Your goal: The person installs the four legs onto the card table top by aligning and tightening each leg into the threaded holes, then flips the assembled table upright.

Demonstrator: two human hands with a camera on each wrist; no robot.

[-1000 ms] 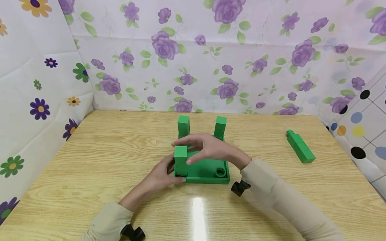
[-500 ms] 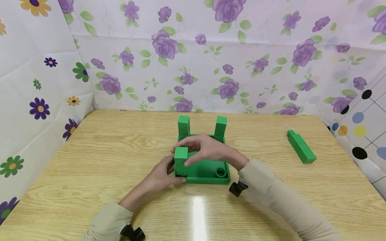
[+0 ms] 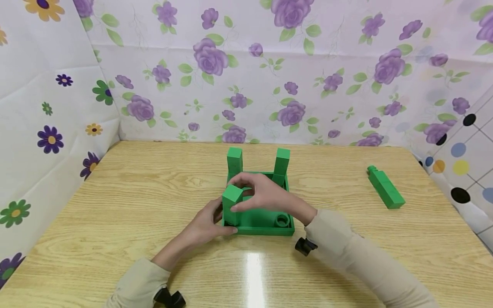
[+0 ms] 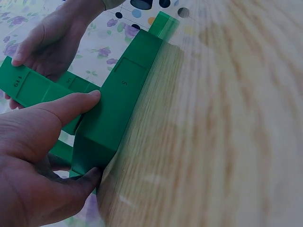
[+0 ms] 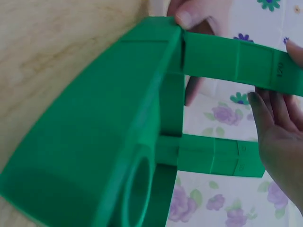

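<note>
A green square tray-like base [image 3: 265,231] with a raised rim lies on the table. Its near-left corner is in my left hand [image 3: 200,223], the thumb along the front wall and the other fingers round the side. At that corner stands a square green post [image 3: 231,207], slightly twisted against the base. My right hand [image 3: 267,194] pinches this post near its top, thumb on the near side and fingers behind. Raised numbers mark the post [image 4: 33,85] in the left wrist view. A round socket [image 3: 282,220] shows at the base's near-right corner.
Two more green posts rise from the far corners, one at the back left [image 3: 234,160] and one at the back right [image 3: 283,160]. Over on the right, a loose green post [image 3: 386,190] with a threaded end lies on the wooden table [image 3: 327,179]. Flower-patterned sheets [image 3: 246,77] enclose the back.
The near-left post has turned about its upright axis, so its top now sits at an angle. My right fingers have closed in on it. The left hand and the base stay put.
</note>
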